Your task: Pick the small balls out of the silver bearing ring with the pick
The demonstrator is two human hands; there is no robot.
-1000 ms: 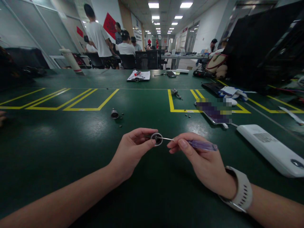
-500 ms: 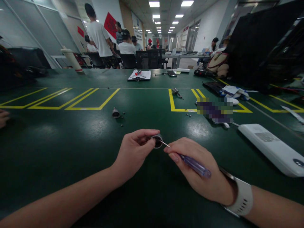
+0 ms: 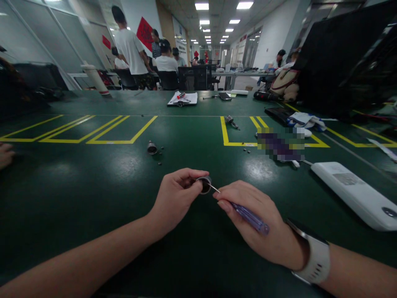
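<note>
Between thumb and fingers, my left hand (image 3: 178, 194) grips a small round metal cup-shaped part (image 3: 205, 185), its open end facing right toward me. My right hand (image 3: 257, 219) is closed around a screwdriver (image 3: 251, 218) with a clear purple handle. The thin shaft reaches into the mouth of the metal part; its tip is hidden inside. Farther off on the green table (image 3: 93, 198) lies a similar metal cup (image 3: 151, 147), with several tiny dark pieces (image 3: 160, 153) beside it.
A metal part with a thin stem (image 3: 231, 121) lies inside yellow tape lines. Two small rings (image 3: 245, 150) sit near it. To the right is a white power bank (image 3: 353, 192) with a cable. Clipboard (image 3: 182, 99) at the back; another person's hand (image 3: 5, 155) at far left.
The screwdriver handle and my right hand have shifted slightly left. My left hand keeps its hold on the metal part, which has turned very little.
</note>
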